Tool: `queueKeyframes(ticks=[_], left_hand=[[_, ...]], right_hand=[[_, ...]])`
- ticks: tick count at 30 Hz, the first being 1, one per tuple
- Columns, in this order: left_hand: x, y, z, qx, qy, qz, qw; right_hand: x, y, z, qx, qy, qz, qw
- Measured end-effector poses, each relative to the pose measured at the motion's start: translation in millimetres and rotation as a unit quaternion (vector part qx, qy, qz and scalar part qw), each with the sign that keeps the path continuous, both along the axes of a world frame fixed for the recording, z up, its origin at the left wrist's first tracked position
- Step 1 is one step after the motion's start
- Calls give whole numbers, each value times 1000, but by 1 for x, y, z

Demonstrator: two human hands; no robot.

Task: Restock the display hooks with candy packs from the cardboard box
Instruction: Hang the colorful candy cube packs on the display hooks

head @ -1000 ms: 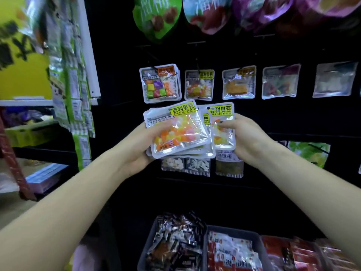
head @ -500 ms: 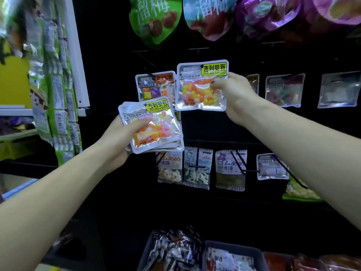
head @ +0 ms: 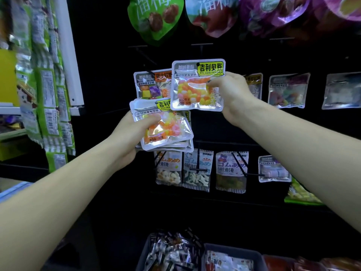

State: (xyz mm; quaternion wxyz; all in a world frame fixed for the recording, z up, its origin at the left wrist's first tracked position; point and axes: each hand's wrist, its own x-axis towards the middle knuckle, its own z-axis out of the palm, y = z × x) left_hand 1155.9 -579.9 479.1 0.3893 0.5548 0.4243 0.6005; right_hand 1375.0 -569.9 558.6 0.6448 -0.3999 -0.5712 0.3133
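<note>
My right hand (head: pixel 230 94) pinches the right edge of one jelly bean candy pack (head: pixel 195 85), a clear pouch with a yellow label, held upright against the black display wall in the middle hook row. My left hand (head: pixel 129 133) grips a stack of the same candy packs (head: pixel 164 128) just below and to the left. A hung pack of coloured cubes (head: pixel 150 85) sits on the hook right beside the raised pack. The hook behind the raised pack is hidden. No cardboard box is in view.
Other candy packs (head: pixel 287 90) hang to the right and gummy packs (head: pixel 230 171) on hooks in the lower row. Large plum bags (head: pixel 156 16) hang above. Grey bins of snacks (head: pixel 173 251) stand at the bottom. Green packet strips (head: pixel 48 94) hang at the left.
My right hand took one pack off the stack and lifted it up to the middle hook row. My left hand drifted left and down with the remaining stack.
</note>
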Motion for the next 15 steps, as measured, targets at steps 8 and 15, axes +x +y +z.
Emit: queueKeyframes(ticks=[8,15], left_hand=[[5,11,-8,18,15,12,1000],[13,22,-17,37,20,11,999]], right_hand=[[0,8,-5,22,9,-9,1000],[4,40,-10,3,10,-24,1000]])
